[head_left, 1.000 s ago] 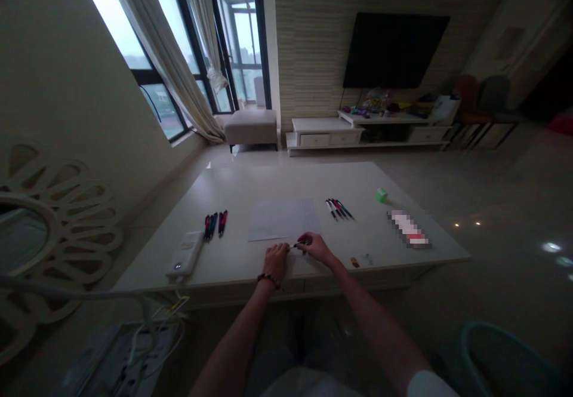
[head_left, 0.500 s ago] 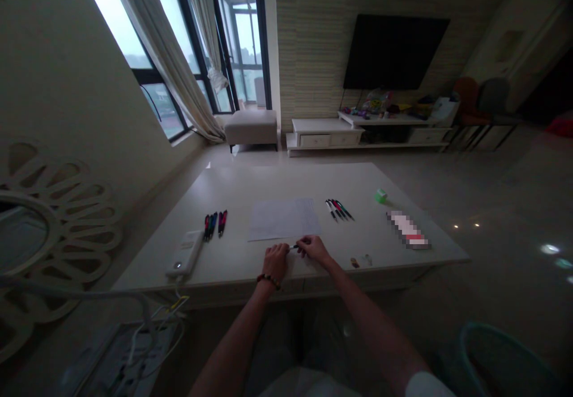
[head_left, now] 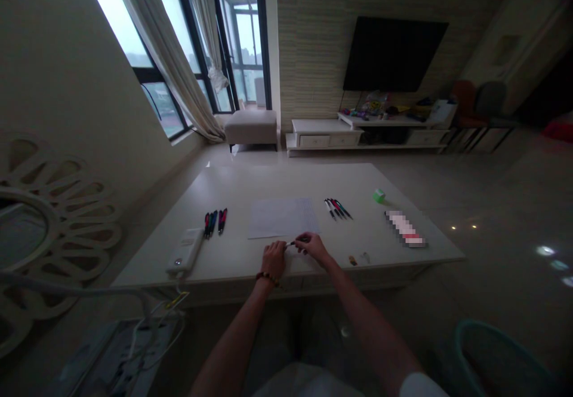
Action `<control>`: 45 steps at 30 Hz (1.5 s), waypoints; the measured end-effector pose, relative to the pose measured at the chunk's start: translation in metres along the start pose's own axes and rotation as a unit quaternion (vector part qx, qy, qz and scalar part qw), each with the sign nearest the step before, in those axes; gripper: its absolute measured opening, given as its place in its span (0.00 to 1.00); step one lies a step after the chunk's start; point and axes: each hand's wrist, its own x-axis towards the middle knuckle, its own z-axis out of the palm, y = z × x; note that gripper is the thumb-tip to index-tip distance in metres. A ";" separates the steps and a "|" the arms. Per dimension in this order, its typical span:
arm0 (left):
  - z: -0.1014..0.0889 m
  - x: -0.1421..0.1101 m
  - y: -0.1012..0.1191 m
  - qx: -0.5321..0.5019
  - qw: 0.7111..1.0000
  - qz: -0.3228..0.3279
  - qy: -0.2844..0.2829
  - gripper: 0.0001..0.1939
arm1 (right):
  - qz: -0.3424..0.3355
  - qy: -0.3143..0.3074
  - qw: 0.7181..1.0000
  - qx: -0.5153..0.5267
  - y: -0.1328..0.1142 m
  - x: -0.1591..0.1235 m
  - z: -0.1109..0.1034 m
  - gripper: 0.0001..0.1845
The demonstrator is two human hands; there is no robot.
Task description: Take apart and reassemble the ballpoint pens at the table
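Both hands meet at the near edge of the white table (head_left: 233, 265), in front of a sheet of paper (head_left: 282, 217). A dark and white pen (head_left: 290, 244) spans the gap between them. My left hand (head_left: 274, 257), with a beaded bracelet at the wrist, is closed on the pen's left end. The fingers of my right hand (head_left: 313, 248) pinch its dark right end. Much of the pen is hidden by the fingers. Right of the paper lies a row of several pens (head_left: 338, 209); to the left are several dark, coloured pens (head_left: 215, 224).
A white power strip (head_left: 185, 251) with cables is at the table's left edge. On the right are a green box-like item (head_left: 378, 196), a blurred-out flat object (head_left: 405, 228) and small bits (head_left: 353, 260) near the front edge. A teal basket (head_left: 465, 343) stands on the floor.
My right hand has risen slightly, and the pen's right end is tilted up a little more. Both hands keep hold of it. The view has shifted slightly.
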 end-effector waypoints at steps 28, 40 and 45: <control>-0.002 -0.002 0.005 -0.010 1.000 0.015 0.014 0.14 | 0.025 0.081 0.992 0.097 -0.005 -0.005 0.015 0.20; -0.007 -0.001 0.008 0.048 0.998 -0.019 -0.036 0.14 | -0.053 0.073 0.993 0.075 -0.021 -0.008 -0.002 0.20; -0.006 0.000 0.008 0.056 0.998 -0.020 -0.028 0.12 | -0.059 0.097 0.991 0.076 -0.021 -0.006 -0.015 0.20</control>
